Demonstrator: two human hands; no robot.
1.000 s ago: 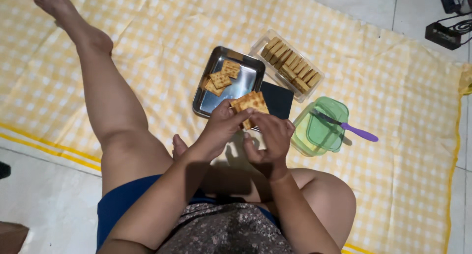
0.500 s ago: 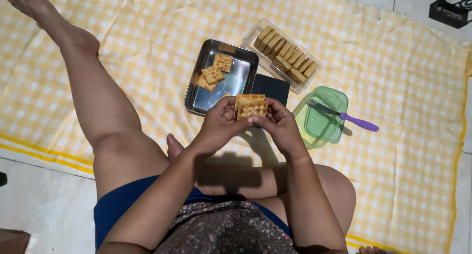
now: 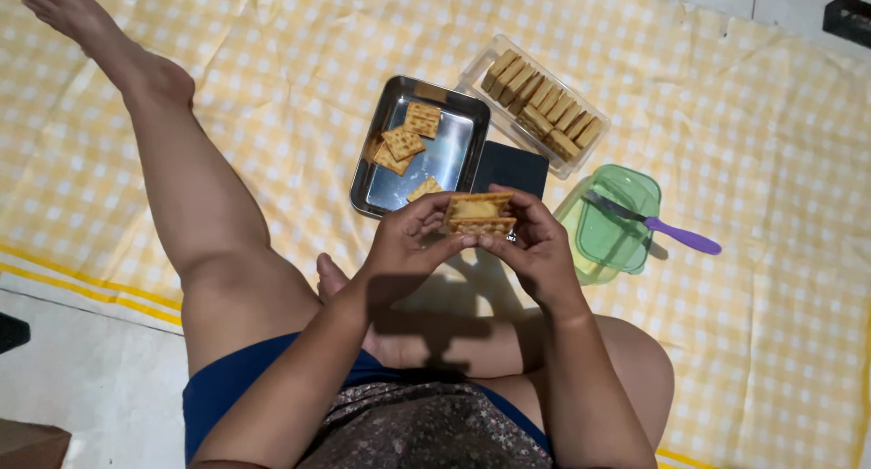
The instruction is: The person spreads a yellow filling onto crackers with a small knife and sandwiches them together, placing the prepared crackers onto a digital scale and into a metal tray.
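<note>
Both my hands hold one cracker sandwich (image 3: 479,213), two square crackers with a pale filling between them. My left hand (image 3: 410,247) pinches its left side and my right hand (image 3: 531,247) its right side, just above my lap. Beyond my hands lies a metal tray (image 3: 454,156) with several crackers (image 3: 406,140) in it. A clear plastic tray (image 3: 472,70) at the back holds a row of plain crackers (image 3: 543,107). To the right stands a green container (image 3: 617,229) with a purple-handled knife (image 3: 653,223) lying across it.
I sit on a yellow checked cloth (image 3: 299,43) over a tiled floor (image 3: 82,378), my left leg (image 3: 177,161) stretched out to the far left. A dark flat object (image 3: 511,167) lies between the metal tray and the green container. A black device (image 3: 848,17) sits at the top right.
The cracker in my hands has tipped from flat-faced to edge-on, showing the filling. The view has shifted slightly; tray and containers stay where they were.
</note>
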